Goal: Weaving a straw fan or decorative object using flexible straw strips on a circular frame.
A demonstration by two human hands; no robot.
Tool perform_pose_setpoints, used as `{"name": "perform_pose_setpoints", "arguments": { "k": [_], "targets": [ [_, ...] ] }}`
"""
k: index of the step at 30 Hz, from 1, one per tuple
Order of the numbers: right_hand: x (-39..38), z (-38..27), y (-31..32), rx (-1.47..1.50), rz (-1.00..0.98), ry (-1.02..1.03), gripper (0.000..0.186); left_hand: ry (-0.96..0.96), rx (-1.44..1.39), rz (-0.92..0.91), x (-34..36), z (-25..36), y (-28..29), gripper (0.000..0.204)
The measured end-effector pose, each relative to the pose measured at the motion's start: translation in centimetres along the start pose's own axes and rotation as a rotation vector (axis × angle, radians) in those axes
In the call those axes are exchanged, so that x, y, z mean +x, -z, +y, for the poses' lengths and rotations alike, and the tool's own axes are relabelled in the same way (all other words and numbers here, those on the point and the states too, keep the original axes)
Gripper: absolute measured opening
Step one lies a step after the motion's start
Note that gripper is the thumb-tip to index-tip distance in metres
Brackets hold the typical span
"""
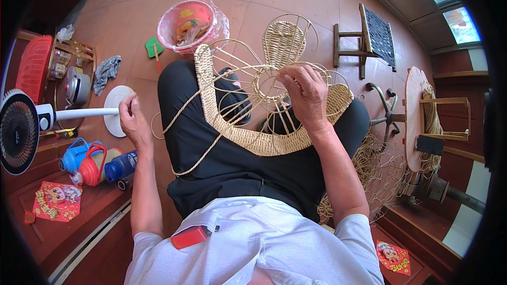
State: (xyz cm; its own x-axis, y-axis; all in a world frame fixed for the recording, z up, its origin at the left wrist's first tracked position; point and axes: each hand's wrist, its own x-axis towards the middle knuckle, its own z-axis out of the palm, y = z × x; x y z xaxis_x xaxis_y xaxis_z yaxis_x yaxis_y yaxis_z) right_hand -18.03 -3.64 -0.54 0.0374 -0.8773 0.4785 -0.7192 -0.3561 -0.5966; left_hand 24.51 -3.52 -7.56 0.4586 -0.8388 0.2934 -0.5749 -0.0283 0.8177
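Note:
Across my lap rests a partly woven frame (pixel 246 141), its curved band of pale straw-coloured cord joined by thin spokes to a small central ring (pixel 257 85). A woven oval petal (pixel 284 42) stands at its far side. My right hand (pixel 306 92) is over the ring, thumb and forefinger pinched on a pale cord (pixel 237 59); the fingers partly hide the grip. Off to the left, my left hand (pixel 135 119) is raised beside a white fan pole, fingers loosely bent with nothing visible in them. A loop of loose cord (pixel 196 164) hangs over my left thigh.
A red bucket (pixel 163 26) lined with plastic stands beyond my left knee. At left are a fan (pixel 20 132) and several flasks (pixel 95 164). A low stool (pixel 364 39) stands far right, with a wheeled base (pixel 388 106) and tangled cord (pixel 372 171) nearer.

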Motion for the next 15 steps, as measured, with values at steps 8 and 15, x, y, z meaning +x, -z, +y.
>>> {"name": "perform_pose_setpoints", "arguments": {
  "k": [8,15],
  "targets": [
    [0.1,-0.2,-0.3,-0.044,-0.01,0.018,0.01,-0.696,0.095,-0.371,-6.1,16.8,-2.4,0.037],
    [0.2,-0.5,-0.8,0.001,0.001,0.009,0.01,-0.437,0.107,-0.818,-11.0,15.3,-4.2,0.029]
  ]
}}
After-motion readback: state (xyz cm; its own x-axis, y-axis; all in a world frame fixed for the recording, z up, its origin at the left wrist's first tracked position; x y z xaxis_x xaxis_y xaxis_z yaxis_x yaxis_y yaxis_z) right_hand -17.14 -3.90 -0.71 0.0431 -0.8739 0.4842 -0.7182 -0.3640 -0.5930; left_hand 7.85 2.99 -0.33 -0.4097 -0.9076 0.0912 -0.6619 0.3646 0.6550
